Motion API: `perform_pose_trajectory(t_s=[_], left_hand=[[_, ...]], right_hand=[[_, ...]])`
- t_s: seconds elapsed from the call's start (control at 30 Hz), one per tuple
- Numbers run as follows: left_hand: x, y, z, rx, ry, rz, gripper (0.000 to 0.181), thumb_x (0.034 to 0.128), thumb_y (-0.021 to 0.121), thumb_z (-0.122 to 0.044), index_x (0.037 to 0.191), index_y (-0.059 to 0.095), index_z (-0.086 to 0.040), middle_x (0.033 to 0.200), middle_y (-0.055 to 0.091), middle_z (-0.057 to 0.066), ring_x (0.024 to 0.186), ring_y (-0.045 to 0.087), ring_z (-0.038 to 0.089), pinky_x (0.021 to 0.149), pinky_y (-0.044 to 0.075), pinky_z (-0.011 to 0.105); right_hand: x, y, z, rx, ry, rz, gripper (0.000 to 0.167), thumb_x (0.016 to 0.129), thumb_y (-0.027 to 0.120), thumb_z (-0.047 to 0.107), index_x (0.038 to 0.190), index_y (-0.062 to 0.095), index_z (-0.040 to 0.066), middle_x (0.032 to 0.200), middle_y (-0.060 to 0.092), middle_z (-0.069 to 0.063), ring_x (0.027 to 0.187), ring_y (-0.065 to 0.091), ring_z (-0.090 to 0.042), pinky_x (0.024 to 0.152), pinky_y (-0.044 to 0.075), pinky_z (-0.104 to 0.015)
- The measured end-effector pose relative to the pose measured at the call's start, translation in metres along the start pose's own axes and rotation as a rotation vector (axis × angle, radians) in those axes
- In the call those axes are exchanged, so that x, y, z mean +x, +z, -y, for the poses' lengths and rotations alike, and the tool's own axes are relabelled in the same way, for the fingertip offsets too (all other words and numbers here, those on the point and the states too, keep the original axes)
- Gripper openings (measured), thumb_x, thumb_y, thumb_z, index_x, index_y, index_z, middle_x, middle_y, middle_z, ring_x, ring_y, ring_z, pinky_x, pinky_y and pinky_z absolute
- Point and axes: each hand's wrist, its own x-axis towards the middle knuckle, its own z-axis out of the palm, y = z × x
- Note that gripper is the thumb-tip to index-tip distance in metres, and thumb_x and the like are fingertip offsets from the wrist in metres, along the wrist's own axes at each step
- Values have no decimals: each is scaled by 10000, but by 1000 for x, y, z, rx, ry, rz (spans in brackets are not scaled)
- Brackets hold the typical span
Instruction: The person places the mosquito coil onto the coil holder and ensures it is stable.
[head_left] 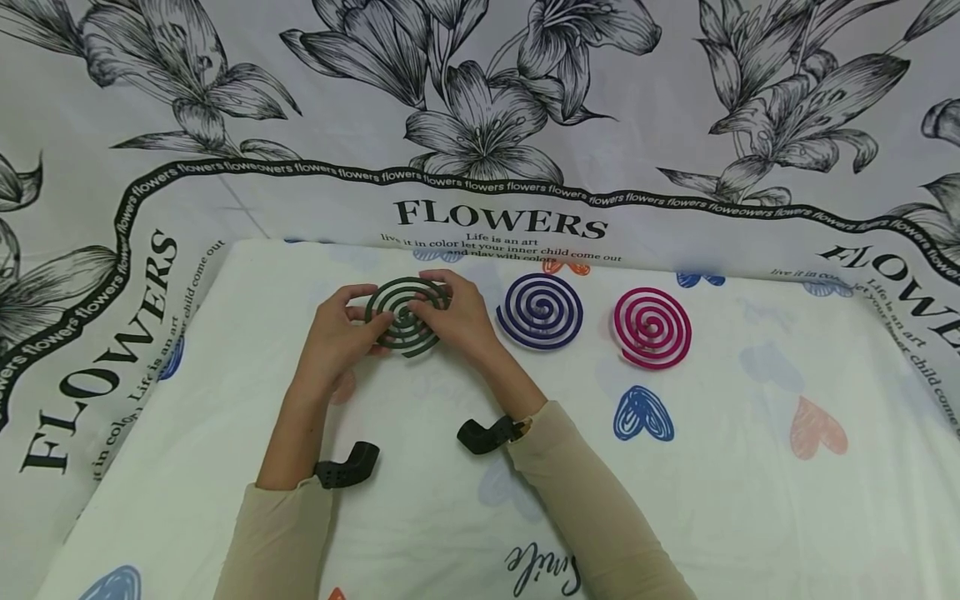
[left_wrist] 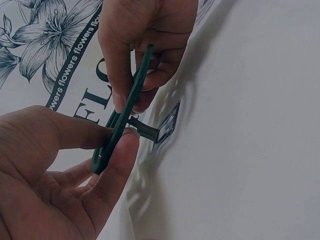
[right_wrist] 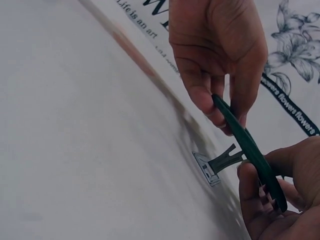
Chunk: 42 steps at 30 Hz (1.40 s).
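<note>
Between both hands is a dark green mosquito coil [head_left: 405,315], raised above the cloth. My left hand [head_left: 337,333] pinches its left edge, with the thumb near the spiral's middle. On the other side my right hand [head_left: 459,315] pinches the coil between thumb and fingers. Seen edge-on in the left wrist view, the coil [left_wrist: 131,100] is tilted. A small metal coil stand [right_wrist: 222,164] meets it near the centre, its flat plate on the side facing the cloth. Whether the stand is fully fixed in the coil I cannot tell.
To the right, a blue mosquito coil [head_left: 540,311] and a pink mosquito coil [head_left: 652,327] are set in a row on the white heart-print cloth [head_left: 735,517]. Behind rises a flower-print backdrop [head_left: 637,125]. Black wrist devices [head_left: 348,467] are strapped to both arms.
</note>
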Motion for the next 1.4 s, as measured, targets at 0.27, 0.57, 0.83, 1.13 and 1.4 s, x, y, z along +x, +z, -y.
perform_pose_trajectory(t_s=[0.27, 0.57, 0.83, 1.13, 1.4], left_hand=[[0, 0, -1, -7, -3, 6, 618, 1032, 656, -148, 1594, 414, -56, 1260, 654, 277, 681, 729, 64, 687, 654, 239], [2, 1, -1, 8, -8, 6, 588, 1034, 657, -161, 1573, 446, -58, 1232, 663, 269, 672, 729, 65, 675, 644, 230], [3, -1, 2, 17, -19, 16, 585, 1036, 660, -184, 1570, 453, -64, 1229, 685, 272, 681, 728, 56, 674, 629, 216], [3, -1, 2, -13, -34, 22, 584, 1036, 659, -167, 1568, 449, -51, 1194, 663, 226, 677, 725, 52, 679, 639, 223], [4, -2, 3, -9, -43, 38, 597, 1038, 658, -188, 1579, 437, -64, 1177, 673, 204, 712, 734, 44, 701, 633, 210]], right_hand=[[1, 0, -1, -4, -8, -1, 480, 948, 790, 181, 1404, 659, 114, 1191, 737, -167, 1072, 703, -241, 920, 577, -310], [1, -1, -1, 80, 23, 24, 473, 951, 783, 150, 1404, 652, 105, 1178, 729, -181, 934, 710, -191, 767, 609, -228], [0, 0, -1, 95, 39, 25, 469, 948, 780, 141, 1399, 655, 103, 1169, 719, -191, 866, 702, -179, 727, 609, -228], [-1, 2, -1, 59, 40, 16, 472, 949, 783, 158, 1403, 657, 124, 1186, 729, -179, 972, 703, -210, 821, 605, -260], [-1, 1, -2, 87, 44, 28, 476, 947, 783, 150, 1403, 655, 107, 1193, 737, -185, 950, 713, -209, 783, 599, -229]])
